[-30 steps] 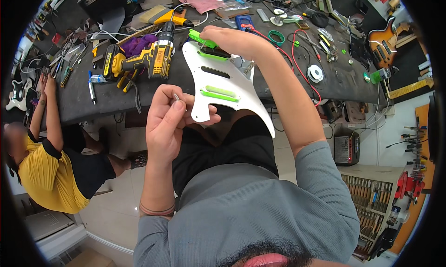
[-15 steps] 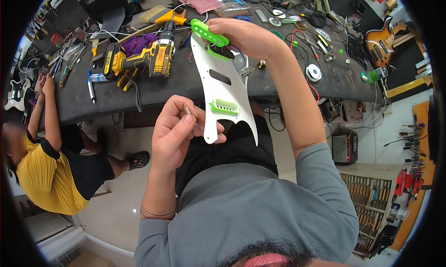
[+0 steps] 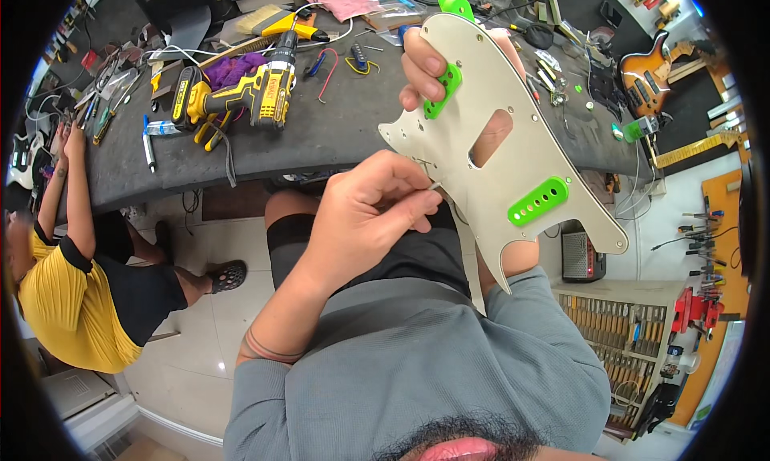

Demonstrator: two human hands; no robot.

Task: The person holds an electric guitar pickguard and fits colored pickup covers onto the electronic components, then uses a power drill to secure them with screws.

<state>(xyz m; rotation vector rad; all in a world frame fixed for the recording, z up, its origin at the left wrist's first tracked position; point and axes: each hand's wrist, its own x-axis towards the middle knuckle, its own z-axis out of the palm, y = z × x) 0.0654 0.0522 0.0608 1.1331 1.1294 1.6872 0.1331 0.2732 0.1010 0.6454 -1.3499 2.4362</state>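
Note:
A cream-white guitar pickguard (image 3: 513, 84) is held up and tilted over my lap. My right hand (image 3: 423, 69) grips its upper edge, fingers curled over the near face; the thumb is hidden behind. Two bright green pickup covers, a lower one (image 3: 539, 202) and an upper one (image 3: 443, 91), sit in its slots. Between them is a bare oblong slot. Another green piece (image 3: 455, 5) shows past the top edge. Pinched in my left hand (image 3: 377, 212) is a small slim metal piece (image 3: 435, 186), close to the pickguard's left edge; its exact kind is unclear.
Across the dark bench (image 3: 265, 156) lie a yellow-black cordless drill (image 3: 257, 92), a brush (image 3: 277, 24), a purple cloth (image 3: 237, 70) and small tools. A sunburst guitar body (image 3: 646, 76) rests at the right. Another person in a yellow shirt (image 3: 76, 300) works at the left.
The pickguard has swung right and turned, showing its face broadside with the lower end pointing right. My left hand has moved right and up with the metal piece, beside the pickguard's edge.

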